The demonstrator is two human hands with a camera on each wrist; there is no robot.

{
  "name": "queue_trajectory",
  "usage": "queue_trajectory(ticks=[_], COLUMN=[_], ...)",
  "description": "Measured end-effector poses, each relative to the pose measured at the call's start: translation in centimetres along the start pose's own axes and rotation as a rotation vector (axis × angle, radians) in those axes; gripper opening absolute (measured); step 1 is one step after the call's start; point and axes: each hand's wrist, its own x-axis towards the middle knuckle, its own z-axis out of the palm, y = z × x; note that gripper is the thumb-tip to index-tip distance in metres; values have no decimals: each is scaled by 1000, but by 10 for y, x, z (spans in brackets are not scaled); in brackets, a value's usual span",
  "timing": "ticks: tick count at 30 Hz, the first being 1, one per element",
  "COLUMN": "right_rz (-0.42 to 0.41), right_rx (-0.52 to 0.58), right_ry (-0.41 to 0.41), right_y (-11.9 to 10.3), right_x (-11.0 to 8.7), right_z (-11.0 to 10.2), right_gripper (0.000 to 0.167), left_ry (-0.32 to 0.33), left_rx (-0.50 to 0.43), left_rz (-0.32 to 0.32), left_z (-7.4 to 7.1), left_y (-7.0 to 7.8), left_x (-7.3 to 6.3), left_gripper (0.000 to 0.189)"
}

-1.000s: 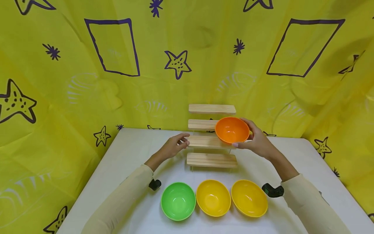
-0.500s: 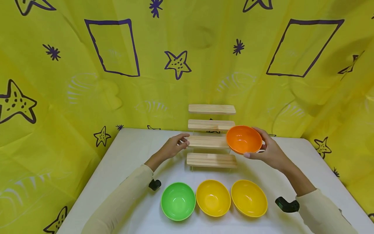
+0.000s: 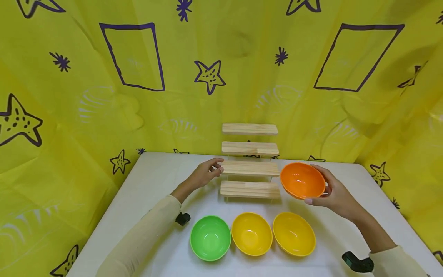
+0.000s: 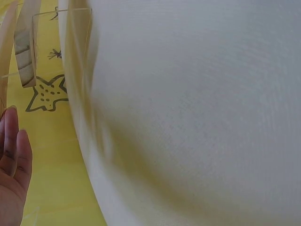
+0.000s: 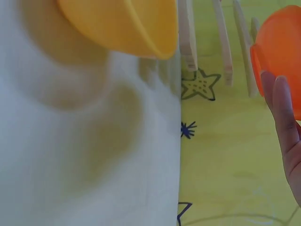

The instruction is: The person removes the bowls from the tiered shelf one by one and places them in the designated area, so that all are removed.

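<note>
In the head view my right hand (image 3: 337, 194) grips the orange bowl (image 3: 302, 181) by its right side, thumb at the near rim and fingers behind. The bowl is held up, just right of the tiered wooden stand (image 3: 250, 168), its inside facing me. In the right wrist view the orange bowl (image 5: 282, 52) shows partly, with two fingers of the right hand (image 5: 289, 127) along it. My left hand (image 3: 205, 173) holds the left end of the stand's second board from the bottom. Fingers of the left hand (image 4: 14, 165) reach the board's end in the left wrist view.
Along the near side of the white table (image 3: 155, 246) stand a green bowl (image 3: 210, 238), a yellow bowl (image 3: 252, 234) and another yellow bowl (image 3: 294, 234). A yellow patterned curtain (image 3: 242, 100) hangs behind the stand.
My right hand has carried the orange bowl from in front of the stand's boards to the right and nearer to me. My left hand has kept its place on the stand.
</note>
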Motion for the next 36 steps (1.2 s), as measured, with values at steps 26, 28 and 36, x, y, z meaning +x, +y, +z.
queue_trajectory(ticks=[26, 28, 36], right_rz=[41, 52, 106], right_rx=[93, 90, 86], right_ry=[-71, -68, -76], right_y=[43, 47, 57], right_x=[-71, -75, -90], right_z=[-18, -19, -22], right_gripper=[86, 85, 82], left_ry=[-14, -12, -16], left_rx=[-4, -9, -10], left_rz=[8, 7, 15], left_z=[-1, -1, -1], left_y=[0, 0, -3], left_x=[0, 0, 1], left_gripper=[47, 47, 47])
